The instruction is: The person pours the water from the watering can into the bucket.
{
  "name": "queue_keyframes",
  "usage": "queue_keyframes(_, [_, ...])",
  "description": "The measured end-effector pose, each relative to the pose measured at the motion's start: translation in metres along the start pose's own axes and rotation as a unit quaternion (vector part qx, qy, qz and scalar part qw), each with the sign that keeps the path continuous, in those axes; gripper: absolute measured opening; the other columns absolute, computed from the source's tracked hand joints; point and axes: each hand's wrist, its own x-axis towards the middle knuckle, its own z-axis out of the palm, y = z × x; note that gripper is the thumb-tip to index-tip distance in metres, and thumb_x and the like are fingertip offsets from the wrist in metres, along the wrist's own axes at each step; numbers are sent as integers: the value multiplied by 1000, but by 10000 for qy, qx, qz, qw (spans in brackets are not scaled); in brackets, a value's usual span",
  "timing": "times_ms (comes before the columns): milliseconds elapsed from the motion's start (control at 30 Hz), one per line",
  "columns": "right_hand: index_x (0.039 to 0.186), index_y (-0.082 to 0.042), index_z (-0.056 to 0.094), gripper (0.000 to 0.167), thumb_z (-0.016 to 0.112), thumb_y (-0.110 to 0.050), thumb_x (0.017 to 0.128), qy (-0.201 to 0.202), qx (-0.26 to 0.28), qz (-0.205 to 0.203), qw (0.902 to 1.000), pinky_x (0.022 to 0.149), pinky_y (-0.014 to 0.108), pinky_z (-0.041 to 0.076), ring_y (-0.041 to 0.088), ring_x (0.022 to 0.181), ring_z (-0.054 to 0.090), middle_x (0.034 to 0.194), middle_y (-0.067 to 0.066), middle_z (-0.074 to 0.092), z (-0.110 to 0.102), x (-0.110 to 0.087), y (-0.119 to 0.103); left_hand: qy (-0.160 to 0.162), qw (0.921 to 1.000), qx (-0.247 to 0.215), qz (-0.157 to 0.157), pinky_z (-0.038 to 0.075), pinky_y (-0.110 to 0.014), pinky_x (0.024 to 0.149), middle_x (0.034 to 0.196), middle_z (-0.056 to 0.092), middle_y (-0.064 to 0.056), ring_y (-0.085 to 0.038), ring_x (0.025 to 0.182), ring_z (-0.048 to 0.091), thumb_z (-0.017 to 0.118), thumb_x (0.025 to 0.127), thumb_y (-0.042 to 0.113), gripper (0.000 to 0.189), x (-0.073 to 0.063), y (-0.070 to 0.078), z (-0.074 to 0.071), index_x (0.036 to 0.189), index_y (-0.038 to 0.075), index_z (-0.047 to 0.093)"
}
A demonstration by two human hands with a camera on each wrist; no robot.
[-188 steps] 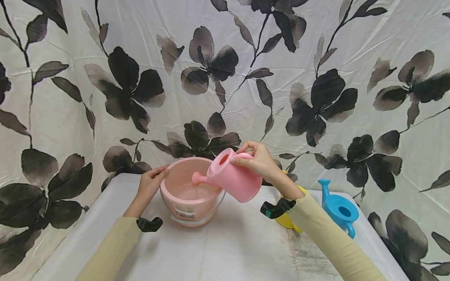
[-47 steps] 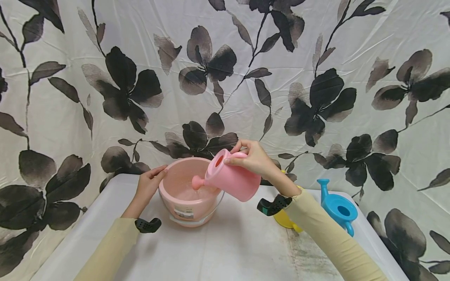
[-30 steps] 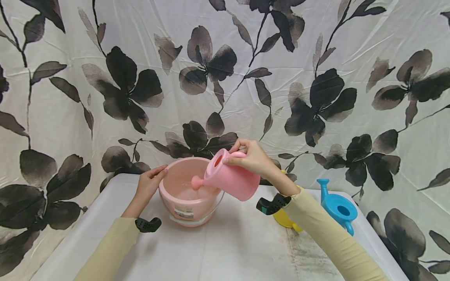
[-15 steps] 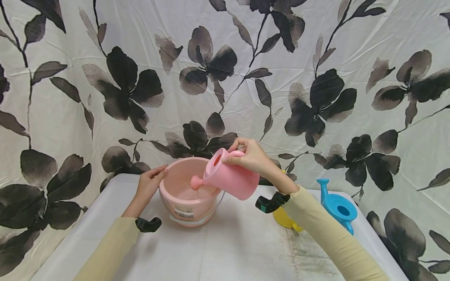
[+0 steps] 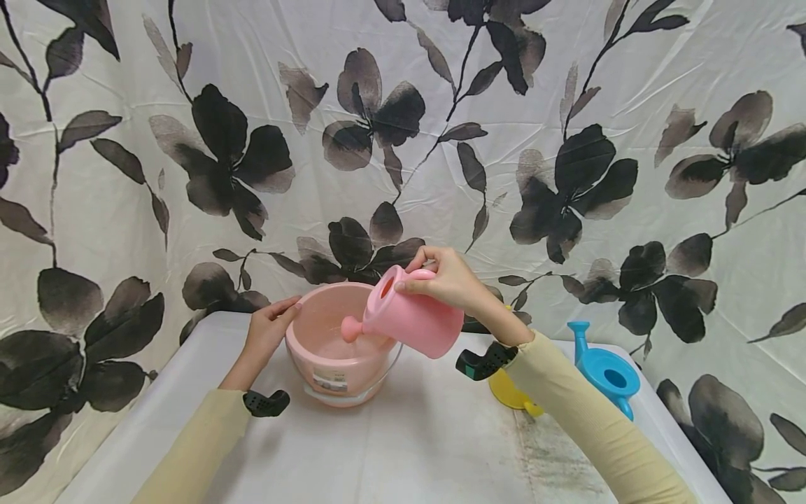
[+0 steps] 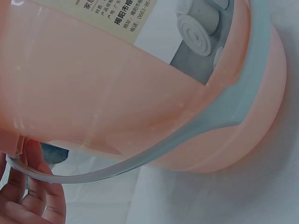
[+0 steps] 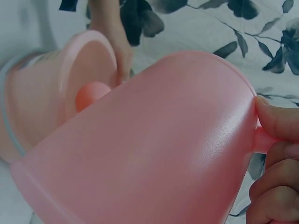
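In the head view my right hand (image 5: 450,280) grips the handle of a pink watering can (image 5: 415,318), which tips toward the left. Its round spout head (image 5: 351,329) hangs inside the mouth of a peach-pink bucket (image 5: 340,378). My left hand (image 5: 267,336) holds the bucket's rim on the left side. The left wrist view has fingers (image 6: 35,198) curled under the rim by the pale bail handle (image 6: 140,161). Seen from the right wrist, the thumb (image 7: 278,119) presses near the top of the can (image 7: 154,149), with the other fingers curled round its handle.
A blue watering can (image 5: 607,378) stands at the right of the white table (image 5: 403,448). Partly hidden behind my right forearm is a yellow object (image 5: 510,392). A floral cloth (image 5: 441,196) hangs right behind the table; brownish stains mark its front right part.
My right hand has drifted slightly left and up with the watering can, its spout head staying inside the bucket. My left hand has stayed at the rim.
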Motion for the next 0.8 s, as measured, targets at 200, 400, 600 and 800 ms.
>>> queue_keyframes(200, [85,-3,60,25,80,-12,74,16,38,0,10000,57,26,52,13,60,63,68,6,71,1,1,0,58,9999,89,64,46,-3,75,137,56,-15,-10,106,60,52,99,31,45,1,-3,1,135,4,55])
queue_keyframes(400, [83,-2,59,25,81,-11,74,36,-104,-126,9999,56,25,53,13,59,63,71,11,71,3,0,0,41,9999,89,48,46,-3,75,137,56,-16,-12,107,60,52,99,32,46,1,-2,1,136,4,54])
queue_keyframes(600, [83,-2,59,25,81,-11,74,56,-174,-168,9997,56,25,53,13,60,63,71,11,71,4,1,0,43,9999,116,4,46,-4,75,137,56,-16,-23,116,58,51,99,31,45,0,0,1,136,5,54])
queue_keyframes(800, [82,-2,59,24,80,-11,74,57,-200,-185,9996,56,25,52,12,60,61,67,6,69,2,2,-1,43,9999,129,-30,47,-4,75,137,56,-16,-23,115,59,51,99,32,46,-1,1,1,136,5,53])
